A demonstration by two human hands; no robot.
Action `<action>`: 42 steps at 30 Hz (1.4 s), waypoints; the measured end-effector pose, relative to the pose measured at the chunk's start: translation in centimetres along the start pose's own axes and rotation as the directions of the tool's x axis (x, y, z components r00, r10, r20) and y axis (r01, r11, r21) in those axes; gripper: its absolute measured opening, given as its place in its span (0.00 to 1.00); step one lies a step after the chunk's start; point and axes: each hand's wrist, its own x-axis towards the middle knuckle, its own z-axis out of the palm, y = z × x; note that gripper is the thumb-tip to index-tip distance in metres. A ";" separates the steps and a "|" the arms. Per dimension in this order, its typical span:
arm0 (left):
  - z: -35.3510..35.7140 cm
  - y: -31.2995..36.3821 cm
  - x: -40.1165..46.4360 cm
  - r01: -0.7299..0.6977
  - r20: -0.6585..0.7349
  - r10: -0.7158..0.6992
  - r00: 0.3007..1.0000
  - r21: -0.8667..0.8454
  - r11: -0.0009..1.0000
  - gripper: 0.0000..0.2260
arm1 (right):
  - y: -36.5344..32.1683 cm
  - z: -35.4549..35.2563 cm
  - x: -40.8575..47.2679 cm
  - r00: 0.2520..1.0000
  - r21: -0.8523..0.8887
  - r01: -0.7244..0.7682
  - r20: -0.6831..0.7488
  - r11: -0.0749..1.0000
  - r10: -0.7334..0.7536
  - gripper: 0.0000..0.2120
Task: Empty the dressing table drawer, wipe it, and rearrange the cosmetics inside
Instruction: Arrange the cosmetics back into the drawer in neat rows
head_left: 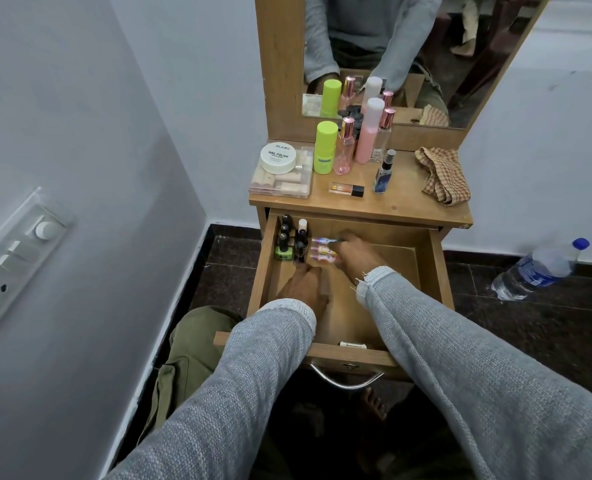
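Observation:
The wooden drawer (pixel 384 244) of the dressing table stands pulled out. In its far left corner stand several nail polish bottles (pixel 283 244), one of them green. Beside them lie small pink and purple tubes (pixel 322 250) in a stack. My right hand (pixel 355 254) reaches onto these tubes and its fingers touch them; whether it grips one is blurred. My left hand (pixel 305 285) lies in the drawer just below the bottles, fingers pointing at them. On the table top stand a lime-green stick (pixel 325 147), pink bottles (pixel 344 152) and a nail polish remover jar (pixel 278 157).
A checked cloth (pixel 443 174) lies at the table top's right. A clear box of cosmetics (pixel 280 183), a small flat bottle (pixel 346 189) and a dark spray bottle (pixel 384 171) also sit there. A water bottle (pixel 540 268) lies on the floor right. Wall with switchboard (pixel 20 258) left.

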 end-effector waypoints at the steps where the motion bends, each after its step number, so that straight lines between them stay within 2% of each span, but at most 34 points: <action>1: 0.0 0.0 0.0 -0.015 -0.003 0.015 1.000 0.005 1.000 0.26 | 0.0 0.0 -0.1 1.000 0.019 -0.003 -0.016 1.000 0.003 0.16; 4: 0.2 0.1 0.1 -0.045 0.018 0.044 0.999 0.029 0.999 0.27 | 0.1 0.2 -1.2 0.995 0.153 -0.040 -0.081 0.987 0.053 0.22; 6: 0.3 0.1 0.2 -0.056 0.031 0.055 0.998 0.040 0.998 0.28 | 0.0 0.2 -2.3 0.981 0.311 -0.130 -0.098 0.942 0.168 0.24; 8: 0.4 0.1 0.4 -0.079 0.031 0.077 0.997 0.055 0.995 0.27 | -0.3 0.3 -3.3 0.946 0.493 -0.240 -0.074 0.836 0.315 0.25; 10: 0.4 0.3 0.4 -0.092 0.031 0.090 0.995 0.059 0.994 0.27 | -0.4 0.4 -3.7 0.906 0.587 -0.342 -0.003 0.734 0.424 0.26; 12: 0.4 0.3 0.3 -0.104 0.029 0.102 0.994 0.069 0.992 0.27 | -0.4 0.3 -3.6 0.891 0.595 -0.384 0.037 0.706 0.453 0.24; 19: 0.5 0.3 0.4 -0.119 0.025 0.118 0.993 0.081 0.990 0.26 | -0.3 0.4 -2.4 0.886 0.581 -0.393 0.030 0.713 0.463 0.13; 24: 0.4 0.3 0.5 -0.127 0.021 0.126 0.992 0.082 0.988 0.27 | 0.1 1.1 -1.5 0.870 0.654 -0.396 0.042 0.645 0.492 0.10; 30: 0.4 0.3 0.7 -0.127 0.033 0.124 0.992 0.095 0.987 0.26 | 0.0 1.3 -1.5 0.882 0.671 -0.348 -0.002 0.655 0.471 0.09; 35: 0.5 0.3 0.7 -0.121 0.035 0.118 0.992 0.106 0.987 0.25 | 0.3 1.2 -1.6 0.890 0.696 -0.349 0.036 0.627 0.455 0.11; 42: 0.3 0.5 0.5 -0.098 0.036 0.095 0.995 0.086 0.992 0.25 | 0.1 1.1 -2.0 0.890 0.713 -0.322 0.005 0.622 0.456 0.12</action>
